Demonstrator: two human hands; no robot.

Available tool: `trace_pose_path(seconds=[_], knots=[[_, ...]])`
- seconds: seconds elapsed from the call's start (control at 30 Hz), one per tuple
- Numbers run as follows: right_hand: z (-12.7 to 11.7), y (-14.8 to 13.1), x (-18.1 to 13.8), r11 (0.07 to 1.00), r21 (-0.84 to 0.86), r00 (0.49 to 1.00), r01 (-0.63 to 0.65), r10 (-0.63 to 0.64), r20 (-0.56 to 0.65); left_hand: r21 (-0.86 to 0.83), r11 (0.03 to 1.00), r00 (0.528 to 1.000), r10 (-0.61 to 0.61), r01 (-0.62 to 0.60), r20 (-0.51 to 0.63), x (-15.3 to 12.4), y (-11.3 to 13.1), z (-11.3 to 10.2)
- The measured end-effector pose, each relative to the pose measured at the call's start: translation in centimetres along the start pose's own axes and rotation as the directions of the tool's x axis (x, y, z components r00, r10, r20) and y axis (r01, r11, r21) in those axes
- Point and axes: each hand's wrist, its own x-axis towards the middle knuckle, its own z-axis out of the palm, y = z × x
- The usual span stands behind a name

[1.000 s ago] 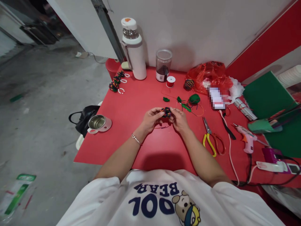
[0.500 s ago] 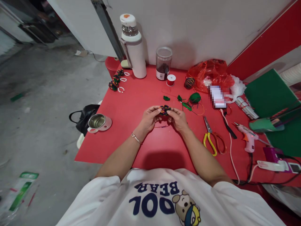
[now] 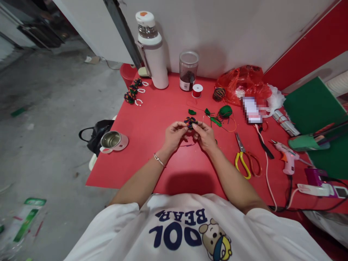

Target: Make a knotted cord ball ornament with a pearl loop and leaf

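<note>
Both of my hands meet over the middle of the red table [image 3: 141,145] and pinch a small multicoloured cord knot [image 3: 190,121] between their fingertips. My left hand [image 3: 174,135] grips it from the left, with a thin bracelet on the wrist. From the right, my right hand [image 3: 204,136] grips the same knot. A short dark cord piece [image 3: 187,145] lies on the table under my hands. Just beyond the knot lie green felt leaves [image 3: 209,115] and a green cord ball [image 3: 225,111].
Yellow-handled scissors [image 3: 243,159] and a glue gun [image 3: 286,158] lie at the right. A white flask [image 3: 151,50], a jar [image 3: 188,70], a red thread spool [image 3: 197,90] and a red bag [image 3: 241,85] stand at the back. A steel cup [image 3: 113,140] sits near the left edge, finished knots [image 3: 132,93] at the far left corner.
My hands have shifted slightly away from me with the knot, turning it between the fingertips. The view has tilted a little.
</note>
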Motion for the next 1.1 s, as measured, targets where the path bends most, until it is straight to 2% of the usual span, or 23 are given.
trace_pose_path(seconds=[0.17, 0.27, 0.4, 0.5, 0.63, 0.7, 0.77, 0.83, 0.93, 0.97, 1.0, 1.1], knots=[[0.0, 0.1, 0.0, 1.000, -0.022, 1.000, -0.019, 0.020, 0.012, -0.068, 0.996, 0.998, -0.056, 0.054, -0.025, 0.3, -0.1, -0.1], [-0.1, 0.1, 0.0, 0.998, -0.055, 0.999, -0.018, 0.020, 0.026, -0.091, 0.995, 0.998, -0.051, 0.048, -0.034, 0.3, -0.2, 0.1], [-0.3, 0.0, -0.3, 0.978, -0.209, 0.999, -0.005, 0.013, 0.038, -0.049, 0.999, 0.996, -0.002, -0.002, -0.091, 0.5, 0.0, -0.1], [-0.7, 0.1, -0.8, 0.902, -0.424, 0.997, 0.077, -0.058, 0.057, -0.032, 0.999, 0.991, 0.031, -0.035, -0.131, 0.8, 0.4, -0.5], [-1.3, 0.5, -0.9, 0.695, -0.662, 0.957, 0.280, -0.258, 0.134, -0.031, 0.999, 0.993, 0.023, -0.027, -0.118, 0.9, 0.8, -0.9], [-1.4, 0.6, -0.8, 0.677, -0.676, 0.952, 0.290, -0.275, 0.133, -0.012, 0.999, 0.994, 0.030, -0.032, -0.109, 0.9, 0.8, -1.0], [-1.5, 0.6, -0.6, 0.707, -0.644, 0.947, 0.292, -0.306, 0.093, 0.014, 0.999, 0.993, 0.048, -0.047, -0.109, 0.9, 0.6, -1.0], [-1.6, 0.2, -0.6, 0.688, -0.632, 0.898, 0.357, -0.439, 0.029, 0.050, 0.997, 0.990, 0.068, -0.063, -0.121, 1.0, 0.3, -1.0], [-1.8, -0.7, -0.8, 0.553, -0.698, 0.747, 0.456, -0.664, -0.037, 0.126, 0.988, 0.984, 0.105, -0.087, -0.144, 1.1, 0.0, -0.9], [-1.9, -1.0, -0.9, 0.511, -0.717, 0.717, 0.474, -0.697, -0.022, 0.155, 0.984, 0.982, 0.115, -0.092, -0.147, 1.0, -0.1, -0.9], [-1.9, -1.2, -1.0, 0.481, -0.727, 0.714, 0.490, -0.700, 0.018, 0.181, 0.979, 0.982, 0.125, -0.098, -0.145, 1.0, -0.2, -0.9], [-1.8, -1.0, -0.9, 0.476, -0.715, 0.792, 0.511, -0.585, 0.177, 0.245, 0.962, 0.983, 0.151, -0.122, -0.106, 0.9, -0.5, -0.8]])
